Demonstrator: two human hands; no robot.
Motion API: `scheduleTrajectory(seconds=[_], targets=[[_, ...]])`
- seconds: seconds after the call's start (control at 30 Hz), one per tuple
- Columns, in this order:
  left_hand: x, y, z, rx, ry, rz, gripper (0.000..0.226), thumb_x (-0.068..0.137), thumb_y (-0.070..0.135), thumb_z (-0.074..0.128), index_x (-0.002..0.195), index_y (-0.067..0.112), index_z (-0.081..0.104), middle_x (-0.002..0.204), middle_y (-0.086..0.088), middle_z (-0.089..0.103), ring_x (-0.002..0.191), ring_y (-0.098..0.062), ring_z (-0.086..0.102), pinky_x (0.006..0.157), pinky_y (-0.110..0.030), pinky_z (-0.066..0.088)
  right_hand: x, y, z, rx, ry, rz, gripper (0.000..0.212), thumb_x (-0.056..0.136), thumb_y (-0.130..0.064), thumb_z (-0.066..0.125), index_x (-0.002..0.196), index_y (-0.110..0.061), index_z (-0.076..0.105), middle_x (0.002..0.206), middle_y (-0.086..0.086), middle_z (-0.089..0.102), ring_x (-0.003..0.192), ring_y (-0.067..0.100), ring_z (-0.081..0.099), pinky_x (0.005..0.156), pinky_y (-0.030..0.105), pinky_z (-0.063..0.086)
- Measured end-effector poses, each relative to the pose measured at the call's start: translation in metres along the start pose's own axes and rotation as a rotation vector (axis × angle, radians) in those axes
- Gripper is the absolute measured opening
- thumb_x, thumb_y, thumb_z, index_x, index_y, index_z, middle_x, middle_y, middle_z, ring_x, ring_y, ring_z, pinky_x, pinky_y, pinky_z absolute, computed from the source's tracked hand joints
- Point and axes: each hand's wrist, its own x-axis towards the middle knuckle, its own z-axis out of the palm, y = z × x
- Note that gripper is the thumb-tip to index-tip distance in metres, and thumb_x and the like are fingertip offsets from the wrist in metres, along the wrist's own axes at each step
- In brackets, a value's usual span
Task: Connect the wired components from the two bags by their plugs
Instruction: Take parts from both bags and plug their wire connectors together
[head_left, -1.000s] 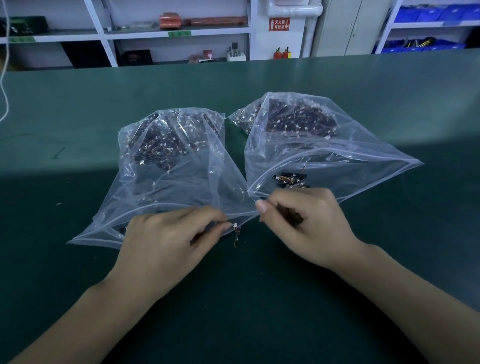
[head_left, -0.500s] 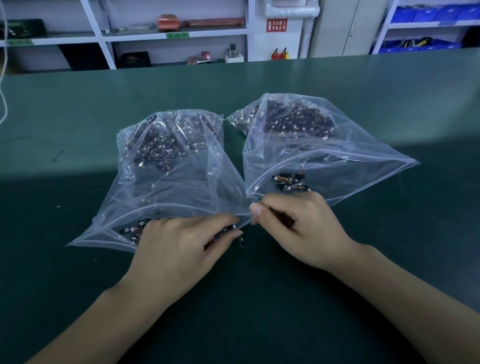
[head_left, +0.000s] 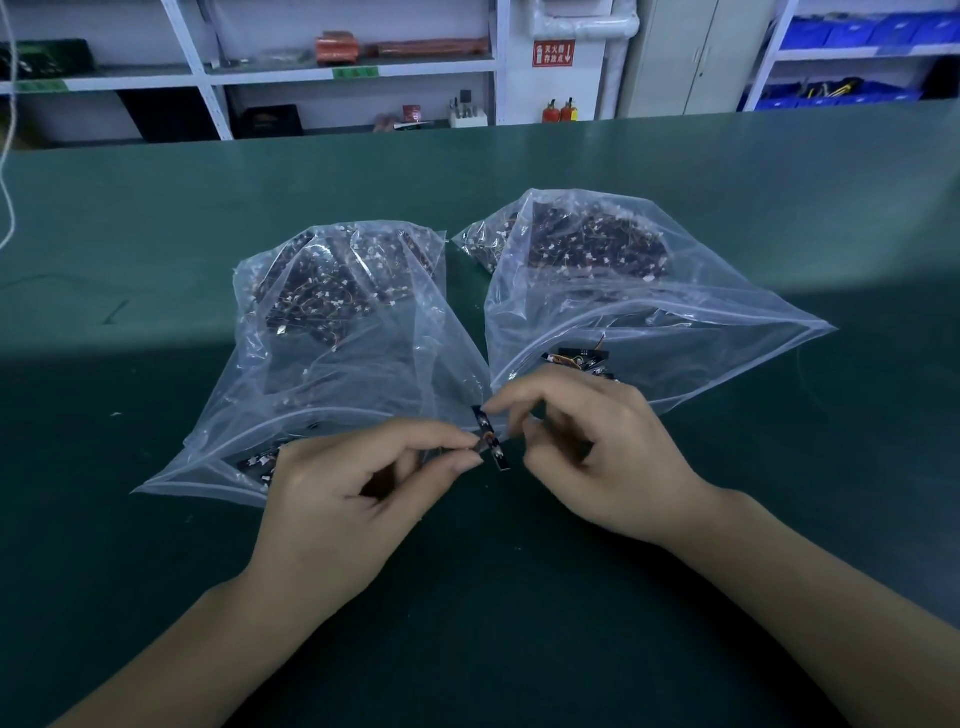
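Left hand (head_left: 343, 499) pinches small dark strip component with short wires (head_left: 491, 439); right hand (head_left: 597, 447) pinches its upper end.

Change: hands lifted from bag mouths and closed together, strip now upright between fingertips. Mating likely under way; plugs too small to tell.

Around: left clear plastic bag (head_left: 332, 332) and right clear plastic bag (head_left: 623, 291) on green bench mat (head_left: 156, 208), mouths open just behind hands, film crowding pinch.

The tabletop (head_left: 675, 171) is lit unevenly: its far part lies in bright, cool light, its near part in dim shadow with a soft edge crossing between. The two clear bags (head_left: 343, 332) catch pale glare on their creases. Wide-angle distortion bows the tabletop's far edge, and the picture looks slightly soft overall.
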Motion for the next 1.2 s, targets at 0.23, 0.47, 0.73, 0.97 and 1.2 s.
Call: scheduleTrajectory(seconds=[0.23,0.47,0.73,0.97,1.2], targets=[[0.000,0.001,0.001,-0.032,-0.020,0.008,0.011,0.095,0.029,0.078,0.103,0.022,0.080,0.055,0.010,0.054,0.048,-0.012,0.056,0.056,-0.018,0.046,0.000,0.003,0.004,-0.051,-0.019,-0.077,0.032,0.093,-0.013,0.078,0.123,-0.022,0.076,0.120,-0.013,0.064,0.060,0.011,0.046,0.062,0.022,0.041],[-0.003,-0.006,0.001,0.057,0.002,-0.036,0.012,0.101,0.033,0.074,0.101,0.023,0.081,0.058,0.016,0.050,0.049,-0.009,0.053,0.051,-0.024,0.044,0.001,0.002,0.001,0.001,0.097,-0.127,0.007,0.098,-0.009,0.078,0.103,-0.008,0.082,0.108,0.002,0.071,0.081,-0.009,0.056,0.072,0.013,0.039],[-0.004,-0.004,-0.003,0.122,-0.020,0.015,0.017,0.102,0.028,0.068,0.117,0.025,0.076,0.065,0.027,0.046,0.050,-0.002,0.045,0.056,-0.012,0.039,0.001,0.004,0.003,0.004,0.134,-0.164,0.008,0.095,-0.009,0.082,0.102,-0.007,0.083,0.094,-0.003,0.076,0.081,-0.016,0.055,0.076,0.008,0.041],[-0.002,-0.006,-0.001,0.139,0.011,0.055,0.019,0.099,0.037,0.078,0.103,0.019,0.081,0.068,0.028,0.042,0.057,0.009,0.041,0.065,-0.005,0.036,0.002,0.004,0.004,0.002,0.129,-0.192,0.011,0.094,-0.008,0.082,0.105,-0.007,0.083,0.092,0.001,0.075,0.081,-0.004,0.060,0.076,0.014,0.045],[-0.003,-0.010,-0.002,0.152,0.023,0.048,0.011,0.103,0.033,0.074,0.102,0.024,0.079,0.069,0.025,0.040,0.055,0.002,0.043,0.063,-0.006,0.036,0.003,0.000,0.005,0.026,0.121,-0.183,0.014,0.091,-0.011,0.086,0.104,-0.006,0.083,0.091,-0.001,0.074,0.075,-0.003,0.058,0.071,0.016,0.045]])
